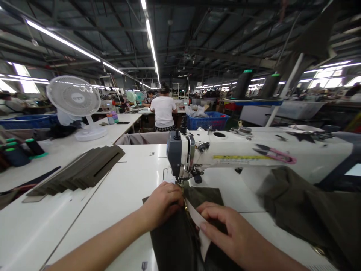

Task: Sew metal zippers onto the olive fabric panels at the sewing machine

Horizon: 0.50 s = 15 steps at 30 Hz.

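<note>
Dark olive fabric (172, 241) lies under the presser foot of a white sewing machine (182, 162). Close in front of the needle area, my left hand (165, 203) is closed on the fabric, its fingers bent and the fingertips partly hidden. My right hand (225, 229) pinches a pale strip (201, 229) between thumb and fingers, just right of the seam line. The strip runs from near the presser foot toward me, over the dark fabric. A small brass-coloured piece (185, 205) shows between the hands; I cannot make out what it is.
A fanned stack of dark fabric pieces (84, 169) lies left. More olive fabric (299, 203) is bunched at right. Pink-handled thread snips (278, 153) rest on the machine arm. A white fan (75, 98) and thread cones (17, 154) stand left. A person in white (163, 113) is ahead.
</note>
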Motion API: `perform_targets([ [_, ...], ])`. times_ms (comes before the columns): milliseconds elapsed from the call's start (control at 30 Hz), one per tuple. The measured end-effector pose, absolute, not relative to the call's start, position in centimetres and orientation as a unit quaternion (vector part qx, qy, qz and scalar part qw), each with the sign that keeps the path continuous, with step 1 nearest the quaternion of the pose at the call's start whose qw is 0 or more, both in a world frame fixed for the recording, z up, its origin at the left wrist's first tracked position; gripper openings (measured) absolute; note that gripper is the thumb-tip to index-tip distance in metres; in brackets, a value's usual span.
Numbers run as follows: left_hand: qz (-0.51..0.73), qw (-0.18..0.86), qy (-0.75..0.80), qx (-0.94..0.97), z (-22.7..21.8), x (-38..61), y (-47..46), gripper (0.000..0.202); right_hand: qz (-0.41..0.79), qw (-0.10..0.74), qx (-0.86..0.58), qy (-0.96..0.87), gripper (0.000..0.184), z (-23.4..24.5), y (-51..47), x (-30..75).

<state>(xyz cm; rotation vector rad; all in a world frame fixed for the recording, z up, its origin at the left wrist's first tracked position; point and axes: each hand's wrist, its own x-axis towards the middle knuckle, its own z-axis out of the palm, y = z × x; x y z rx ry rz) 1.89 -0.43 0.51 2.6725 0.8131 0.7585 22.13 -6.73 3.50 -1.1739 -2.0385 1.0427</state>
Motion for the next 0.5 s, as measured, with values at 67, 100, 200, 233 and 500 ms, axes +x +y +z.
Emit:
perform_targets([
  [67,0.277,0.124,0.264,0.915,0.4,2.0,-0.6,0.008,0.304,0.300,-0.436,-0.793,0.016,3.6,-7.1,22.1],
  [100,0.280,0.121,0.258,0.917,0.4,2.1,-0.6,0.009,0.263,0.302,-0.440,-0.804,0.016,3.6,-7.2,22.2],
  [200,0.270,0.081,0.240,0.929,0.1,2.3,-0.3,0.014,0.170,0.283,-0.452,-0.829,0.019,3.7,-7.4,22.4],
  [233,0.264,0.062,0.239,0.932,0.0,2.3,-0.1,0.015,0.147,0.277,-0.450,-0.836,0.020,3.7,-7.5,22.4],
  [500,0.214,-0.027,0.222,0.951,-0.3,2.8,1.1,0.022,-0.045,0.294,-0.405,-0.864,0.022,3.3,-7.6,22.6],
])
